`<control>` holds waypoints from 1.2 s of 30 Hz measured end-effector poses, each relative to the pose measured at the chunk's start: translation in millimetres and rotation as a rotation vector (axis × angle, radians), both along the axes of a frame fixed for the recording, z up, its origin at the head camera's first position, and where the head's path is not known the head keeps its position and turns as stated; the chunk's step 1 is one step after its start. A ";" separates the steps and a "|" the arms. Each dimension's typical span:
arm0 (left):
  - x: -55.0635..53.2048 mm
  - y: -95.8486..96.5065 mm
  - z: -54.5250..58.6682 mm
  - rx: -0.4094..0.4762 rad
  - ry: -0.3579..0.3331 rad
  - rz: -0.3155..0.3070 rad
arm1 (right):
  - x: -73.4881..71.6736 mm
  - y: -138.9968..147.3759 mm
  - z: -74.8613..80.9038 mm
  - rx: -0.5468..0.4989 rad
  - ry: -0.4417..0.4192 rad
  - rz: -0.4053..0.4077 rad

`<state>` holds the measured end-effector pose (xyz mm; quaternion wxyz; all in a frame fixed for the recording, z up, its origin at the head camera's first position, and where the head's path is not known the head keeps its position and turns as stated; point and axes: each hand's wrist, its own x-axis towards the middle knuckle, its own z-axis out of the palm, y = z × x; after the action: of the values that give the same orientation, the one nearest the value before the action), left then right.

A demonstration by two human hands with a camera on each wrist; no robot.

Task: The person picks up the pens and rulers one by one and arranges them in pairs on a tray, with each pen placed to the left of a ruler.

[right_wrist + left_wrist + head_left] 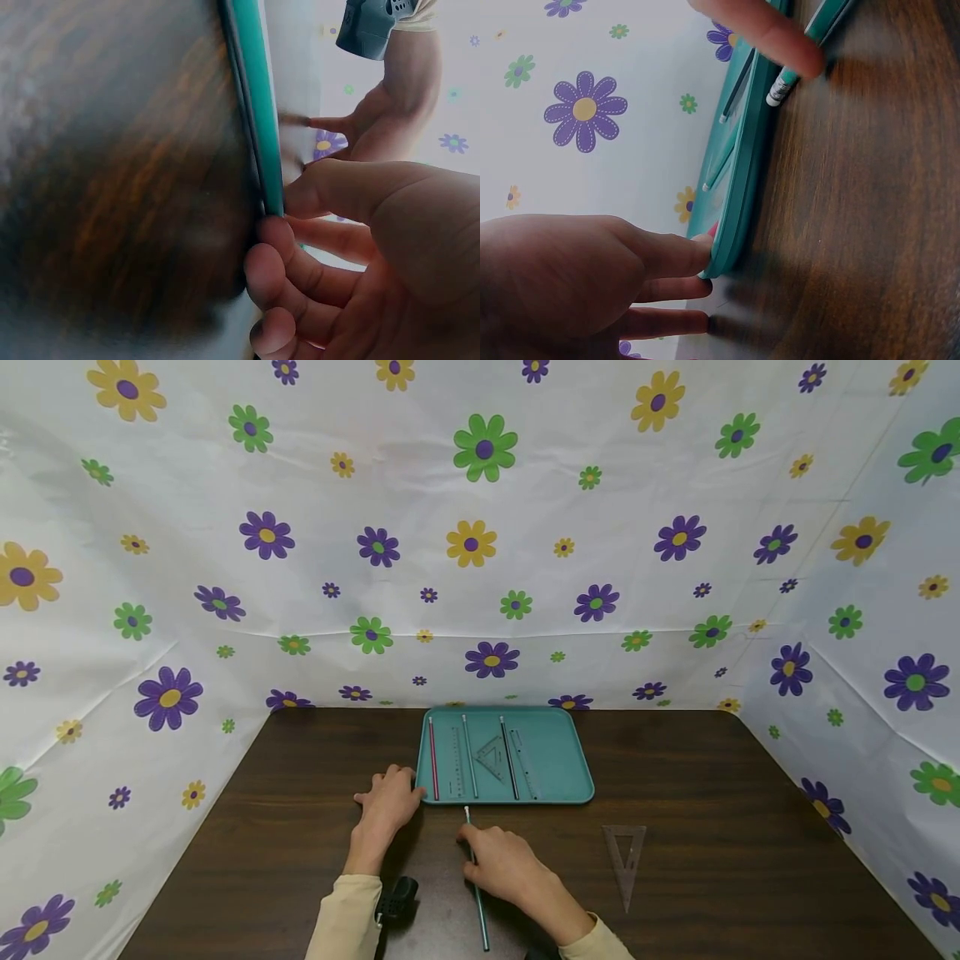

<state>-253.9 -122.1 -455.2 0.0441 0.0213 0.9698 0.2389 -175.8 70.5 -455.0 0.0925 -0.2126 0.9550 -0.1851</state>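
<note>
A teal tray (562,752) lies at the table's back edge. My left hand (386,802) is at its front left corner; in the left wrist view the thumb (682,255) lies on the rim with the fingers beside it, holding the corner. My right hand (506,862) pinches a green pencil (481,914) in front of the tray, its white eraser end towards the tray. In the right wrist view, thumb and fingertips close on the pencil (259,105). The tray holds a red pencil (433,760), a teal pencil (470,756) and a dark pencil (508,758).
Between the pencils in the tray lie a clear ruler (457,760) and a clear set square (491,760). A second clear ruler (522,764) lies beside the dark pencil. Another clear set square (633,860) is on the wooden table (712,810), right of my right hand.
</note>
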 end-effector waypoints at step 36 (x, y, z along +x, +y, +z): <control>-0.8 -0.7 0.4 -0.001 -0.006 0.004 | -3.0 7.1 5.3 -0.157 -0.009 -0.037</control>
<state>-254.7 -122.8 -454.8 0.0466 0.0189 0.9698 0.2386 -178.8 77.6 -449.7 0.0763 -0.2005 0.9409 -0.2621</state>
